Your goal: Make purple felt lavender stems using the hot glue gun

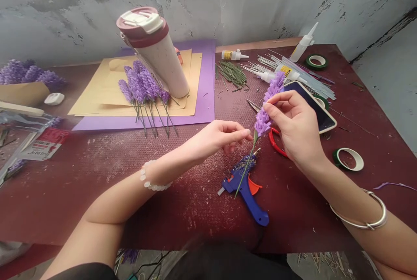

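Right hand (298, 130) raised above the dark red table (81, 176), fingers curled in, thumb and fingertips pinched on the purple flower spike (267, 104) about halfway up its bloom. Left hand (220, 136) just beside it, fingers drawn together, tips closed on the thin green stem (245, 173) right under the lowest petals. Spike tilted, top leaning up and to the right, stem running down and to the left, its free end hanging over the blue glue gun (247, 189).

Glue gun lying flat on the table below both hands, orange trigger facing right, nozzle pointing up toward the stem. Red-handled scissors (276, 143) partly hidden behind the right hand. Phone (314, 104) with a dark screen lying just behind that hand.

Farther out to the right, a roll of green tape (348, 159) flat on the table, a second roll (316, 61) near the back edge. Small glue bottles (234, 55) and a heap of green stems and clear strips (260, 67) along the back.

To the left, a bunch of finished purple spikes (141, 87) lying on tan paper sheets (97, 97) over a purple sheet (205, 106), resting against a white tumbler with a maroon lid (153, 45). More purple blooms (26, 74) at the far left edge.
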A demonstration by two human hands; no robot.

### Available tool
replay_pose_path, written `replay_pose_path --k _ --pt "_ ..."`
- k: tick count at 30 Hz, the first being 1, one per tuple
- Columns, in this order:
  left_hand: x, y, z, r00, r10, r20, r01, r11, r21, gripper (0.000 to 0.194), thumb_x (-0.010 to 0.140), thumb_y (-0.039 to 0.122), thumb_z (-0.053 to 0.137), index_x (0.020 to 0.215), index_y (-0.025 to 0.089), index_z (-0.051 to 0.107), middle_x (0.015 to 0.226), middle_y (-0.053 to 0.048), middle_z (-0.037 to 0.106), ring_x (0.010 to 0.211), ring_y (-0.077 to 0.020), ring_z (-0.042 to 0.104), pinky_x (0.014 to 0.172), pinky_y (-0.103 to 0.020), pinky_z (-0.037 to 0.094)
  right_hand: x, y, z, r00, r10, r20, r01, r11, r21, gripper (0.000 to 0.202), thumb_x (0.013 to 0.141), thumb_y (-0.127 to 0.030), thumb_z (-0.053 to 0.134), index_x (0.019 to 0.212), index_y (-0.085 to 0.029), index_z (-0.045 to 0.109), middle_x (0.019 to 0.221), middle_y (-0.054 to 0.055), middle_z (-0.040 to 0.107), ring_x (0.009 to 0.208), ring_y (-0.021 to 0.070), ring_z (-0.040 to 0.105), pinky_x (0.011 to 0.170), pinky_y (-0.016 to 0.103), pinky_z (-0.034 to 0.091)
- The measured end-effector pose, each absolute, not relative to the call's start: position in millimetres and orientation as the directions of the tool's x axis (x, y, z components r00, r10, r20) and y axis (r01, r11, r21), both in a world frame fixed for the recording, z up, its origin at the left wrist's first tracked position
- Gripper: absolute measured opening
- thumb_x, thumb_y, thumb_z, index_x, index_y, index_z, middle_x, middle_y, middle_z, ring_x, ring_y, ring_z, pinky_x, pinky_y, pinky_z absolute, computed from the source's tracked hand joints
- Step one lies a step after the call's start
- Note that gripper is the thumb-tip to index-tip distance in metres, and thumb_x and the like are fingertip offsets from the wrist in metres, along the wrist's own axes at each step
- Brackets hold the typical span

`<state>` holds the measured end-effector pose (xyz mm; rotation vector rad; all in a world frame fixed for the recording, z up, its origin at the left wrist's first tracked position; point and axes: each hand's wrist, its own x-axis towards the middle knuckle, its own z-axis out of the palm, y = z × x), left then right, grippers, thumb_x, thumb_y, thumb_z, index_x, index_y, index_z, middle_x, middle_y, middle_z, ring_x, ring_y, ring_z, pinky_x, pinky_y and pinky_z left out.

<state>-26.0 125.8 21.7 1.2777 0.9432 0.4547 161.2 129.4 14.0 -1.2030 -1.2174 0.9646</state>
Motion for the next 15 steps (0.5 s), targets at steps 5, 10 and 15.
replay_pose_path --k 5,10,15 --pt "-24 126 21 0.565 0.77 -0.296 0.2 0.221 0.955 0.025 0.09 0.039 0.064 0.083 0.015 0.069 0.077 0.0 0.068 0.066 -0.0094 0.057 0.065 -0.023 0.043 164 130 17 0.049 0.989 0.14 0.129 0.133 -0.983 0.011 0.079 -0.023 0.07 0.079 -0.022 0.06 0.067 -0.005 0.058 0.056 0.0092 0.052 0.053 0.023 0.044" --pt "-20 124 21 0.554 0.771 -0.315 0.152 0.278 0.949 0.034 0.088 0.049 0.065 0.086 0.015 0.068 0.076 -0.001 0.07 0.071 -0.013 0.064 0.07 -0.026 0.047 159 126 18 0.058 0.992 0.112 0.12 0.105 -0.987 0.016 0.077 -0.025 0.074 0.077 -0.021 0.059 0.063 -0.006 0.058 0.048 0.007 0.05 0.045 0.021 0.04" --pt "-19 123 22 0.507 0.82 -0.266 0.236 0.165 0.958 0.034 0.087 0.048 0.064 0.076 0.016 0.063 0.07 0.002 0.063 0.065 -0.0116 0.056 0.066 -0.025 0.042 152 119 19 0.092 0.992 0.084 0.159 0.068 -0.985 0.018 0.077 -0.027 0.076 0.076 -0.02 0.059 0.056 -0.008 0.055 0.036 0.0044 0.043 0.037 0.02 0.032"
